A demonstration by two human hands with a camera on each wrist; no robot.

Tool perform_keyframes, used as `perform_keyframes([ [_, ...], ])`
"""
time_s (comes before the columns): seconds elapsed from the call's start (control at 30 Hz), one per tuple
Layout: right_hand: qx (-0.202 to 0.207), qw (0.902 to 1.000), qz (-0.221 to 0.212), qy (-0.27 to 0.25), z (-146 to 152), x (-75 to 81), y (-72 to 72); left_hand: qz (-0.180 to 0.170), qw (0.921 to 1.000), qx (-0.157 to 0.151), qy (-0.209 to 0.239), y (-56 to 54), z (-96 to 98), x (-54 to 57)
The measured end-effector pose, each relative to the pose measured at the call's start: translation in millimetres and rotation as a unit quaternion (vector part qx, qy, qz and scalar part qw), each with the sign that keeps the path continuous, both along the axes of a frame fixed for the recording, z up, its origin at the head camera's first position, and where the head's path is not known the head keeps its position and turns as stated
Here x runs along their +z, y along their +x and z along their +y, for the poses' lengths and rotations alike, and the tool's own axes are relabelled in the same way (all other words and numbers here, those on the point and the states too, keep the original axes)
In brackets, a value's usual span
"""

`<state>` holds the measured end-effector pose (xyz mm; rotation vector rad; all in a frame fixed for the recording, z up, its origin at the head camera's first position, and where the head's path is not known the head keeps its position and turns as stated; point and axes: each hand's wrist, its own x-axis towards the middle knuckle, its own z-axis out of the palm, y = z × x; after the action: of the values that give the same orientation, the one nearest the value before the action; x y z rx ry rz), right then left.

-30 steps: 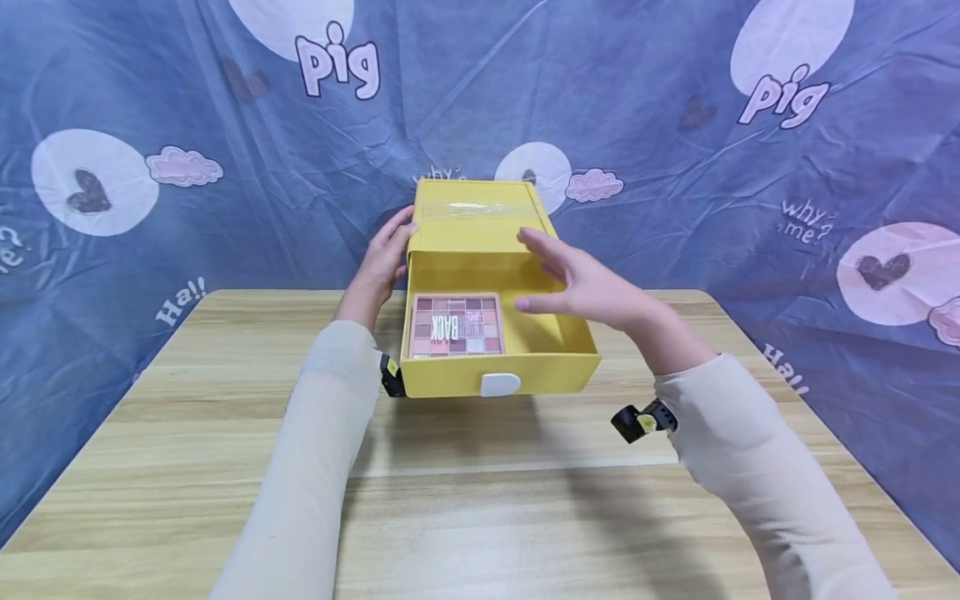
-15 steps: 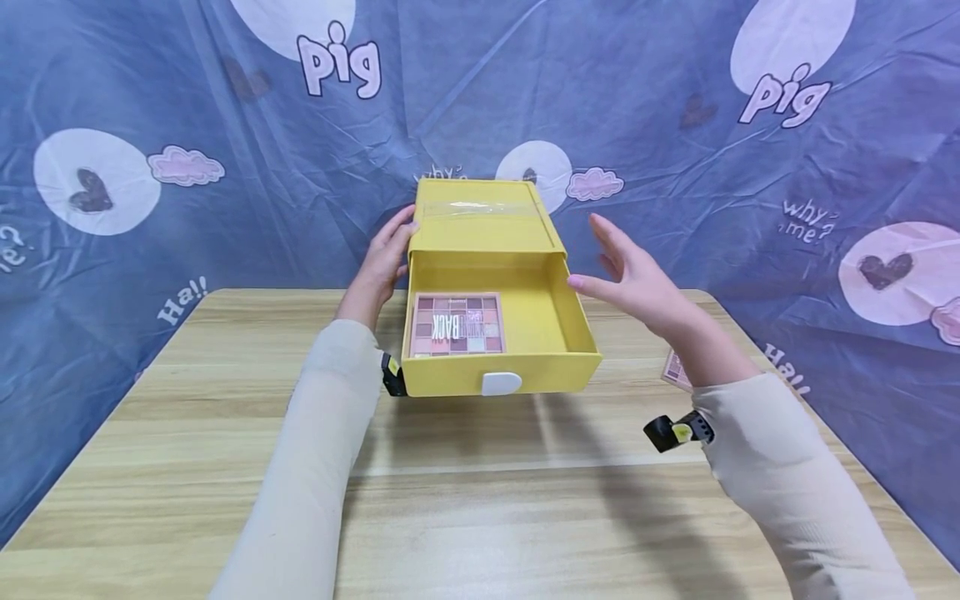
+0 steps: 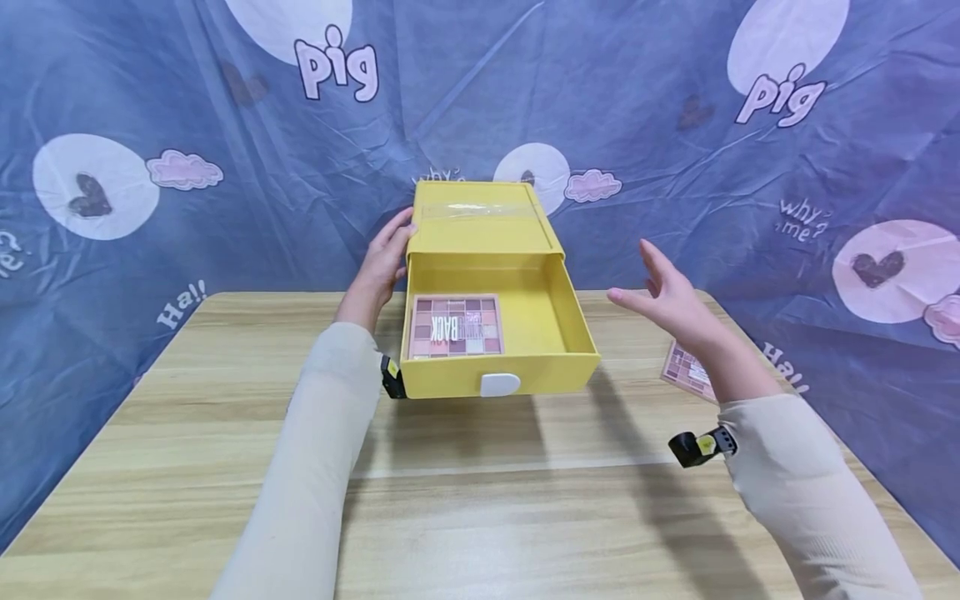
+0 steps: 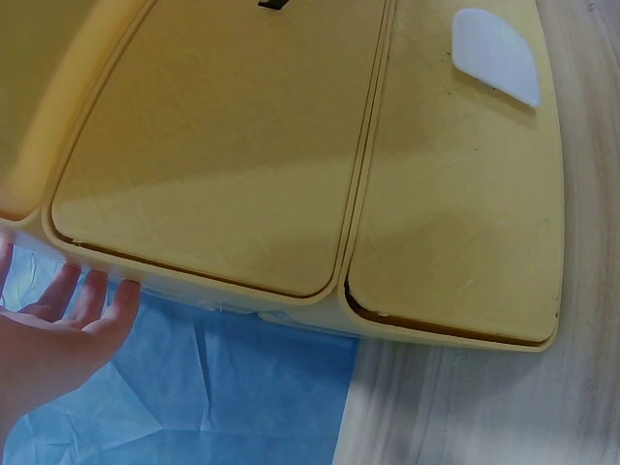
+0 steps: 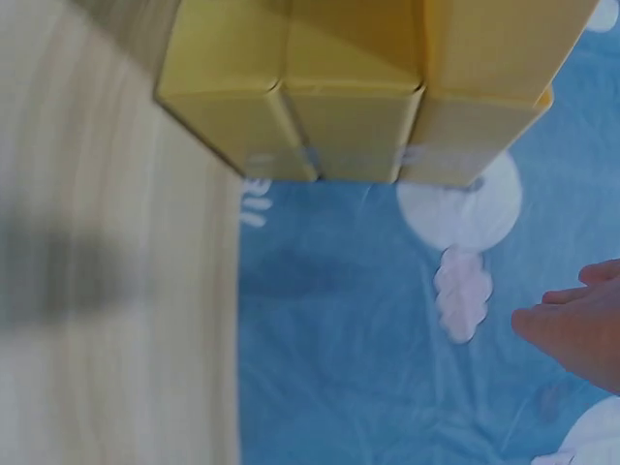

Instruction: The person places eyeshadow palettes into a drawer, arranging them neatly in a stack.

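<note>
A yellow drawer cabinet (image 3: 483,229) stands towards the back of the table, its top drawer (image 3: 442,379) pulled out. Inside that drawer, on the left, lies an eyeshadow palette (image 3: 456,327) with several shades. My left hand (image 3: 382,262) rests against the cabinet's left side, near the top edge; in the left wrist view its fingertips (image 4: 121,294) lie at the side wall. To the right of the cabinet my right hand (image 3: 671,304) hovers with fingers spread, holding nothing. Below it a second eyeshadow palette (image 3: 686,373) lies on the table, partly hidden by the right forearm.
The wooden table (image 3: 480,525) reaches back to a blue printed cloth (image 3: 645,125) hanging behind it. In the left wrist view, a white drawer pull (image 4: 496,56) sticks out from a lower drawer front. The right wrist view shows the cabinet's side (image 5: 349,126).
My right hand has moved from over the pulled-out drawer to the right, away from the cabinet. The palette on the table has come into view. The left hand stays at the cabinet's side.
</note>
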<state>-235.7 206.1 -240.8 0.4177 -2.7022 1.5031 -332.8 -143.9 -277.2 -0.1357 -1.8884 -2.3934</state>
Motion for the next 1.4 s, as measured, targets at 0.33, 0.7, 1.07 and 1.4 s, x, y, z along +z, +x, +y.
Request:
perform_keyframes([
  [0.33,-0.133,0.9906,-0.029,0.011,29,-34.4,-4.8,-0.004,1.0,0.005,0.001,0.2,1.3,0.9],
  [0.7,-0.241,0.9704,-0.002,0.017,47,-74.7,-5.7,-0.005,1.0,0.008,0.001,-0.1,1.9,-0.2],
  [1.07,-0.34,0.9291,-0.094,0.112,67,-105.5,-4.8,-0.005,0.9999,0.012,0.004,0.7,4.1,0.1],
  [1.4,-0.377,0.9064,-0.156,0.108,79,-120.4,-5.8,0.002,0.9999,0.011,0.011,0.2,3.4,-0.9],
])
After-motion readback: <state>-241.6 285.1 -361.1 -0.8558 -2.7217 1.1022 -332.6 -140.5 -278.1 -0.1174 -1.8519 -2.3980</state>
